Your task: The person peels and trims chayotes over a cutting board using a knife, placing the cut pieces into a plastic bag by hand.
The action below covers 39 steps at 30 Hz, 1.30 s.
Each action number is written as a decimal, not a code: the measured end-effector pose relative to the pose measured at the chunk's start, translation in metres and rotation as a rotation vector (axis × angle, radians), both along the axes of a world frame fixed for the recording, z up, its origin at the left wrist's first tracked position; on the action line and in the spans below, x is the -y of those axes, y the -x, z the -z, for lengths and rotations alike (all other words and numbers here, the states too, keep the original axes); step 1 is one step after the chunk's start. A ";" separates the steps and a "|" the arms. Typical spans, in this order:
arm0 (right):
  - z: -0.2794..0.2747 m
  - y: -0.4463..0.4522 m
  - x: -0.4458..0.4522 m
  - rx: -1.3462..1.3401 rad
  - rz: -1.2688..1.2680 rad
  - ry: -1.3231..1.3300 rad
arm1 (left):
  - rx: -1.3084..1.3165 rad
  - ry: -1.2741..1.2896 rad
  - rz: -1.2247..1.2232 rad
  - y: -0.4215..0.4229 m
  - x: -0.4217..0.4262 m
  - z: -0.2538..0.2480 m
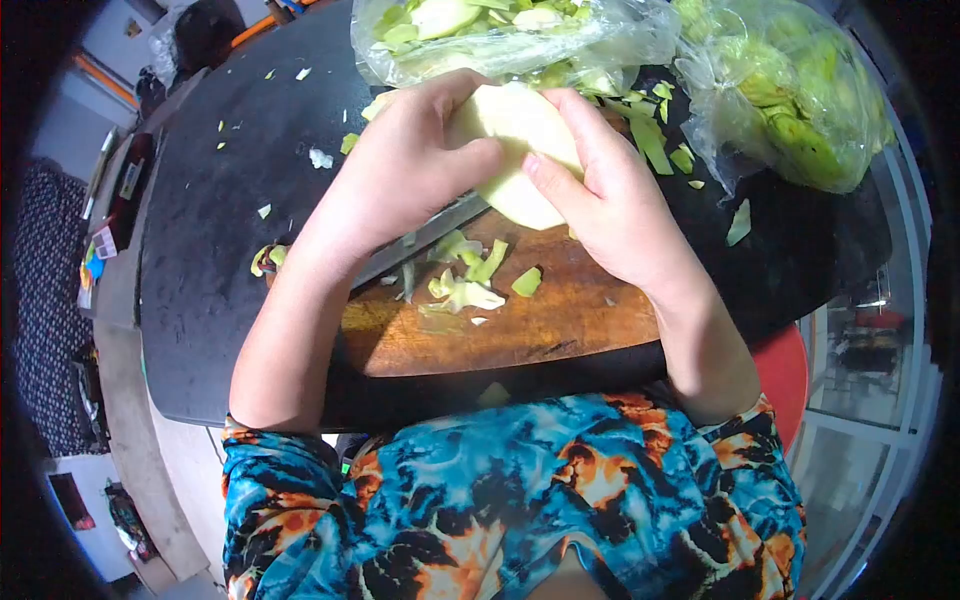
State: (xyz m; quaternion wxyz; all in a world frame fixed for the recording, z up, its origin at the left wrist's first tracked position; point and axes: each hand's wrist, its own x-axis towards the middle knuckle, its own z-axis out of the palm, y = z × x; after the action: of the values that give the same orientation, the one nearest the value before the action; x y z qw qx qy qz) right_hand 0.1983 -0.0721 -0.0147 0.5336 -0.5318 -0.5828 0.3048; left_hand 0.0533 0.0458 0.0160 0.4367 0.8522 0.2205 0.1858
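Note:
Both hands hold one large pale green, peeled piece of fruit or vegetable above a wooden cutting board. My left hand grips its left side, thumb across the front. On the right side, my right hand has its thumb pressed on the pale face and its fingers behind. A knife blade lies on the board below my left hand, its handle not visible. Green and whitish peel scraps are scattered on the board in front of the held piece.
A clear plastic bag with pale pieces and peelings lies behind my hands. Another bag of green produce sits at the back right. Peel bits dot the black table. A red stool stands at the right.

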 end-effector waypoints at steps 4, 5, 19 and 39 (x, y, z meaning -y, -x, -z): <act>-0.003 0.000 0.002 0.097 0.024 -0.091 | 0.183 0.247 0.083 -0.002 0.001 0.004; -0.004 -0.001 0.002 0.081 0.005 -0.081 | 0.212 0.283 0.097 -0.002 0.001 0.006; -0.007 -0.008 -0.001 -0.245 -0.068 0.213 | 0.165 0.180 0.014 -0.013 -0.007 0.035; 0.000 -0.027 -0.012 -0.286 0.019 0.042 | 0.144 0.139 0.011 -0.005 -0.012 0.015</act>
State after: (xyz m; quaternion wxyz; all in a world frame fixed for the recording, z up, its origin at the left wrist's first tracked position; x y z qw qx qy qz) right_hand 0.2253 -0.0604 -0.0145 0.6026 -0.4995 -0.4894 0.3845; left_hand 0.0579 0.0577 0.0012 0.5105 0.8054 0.1961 0.2285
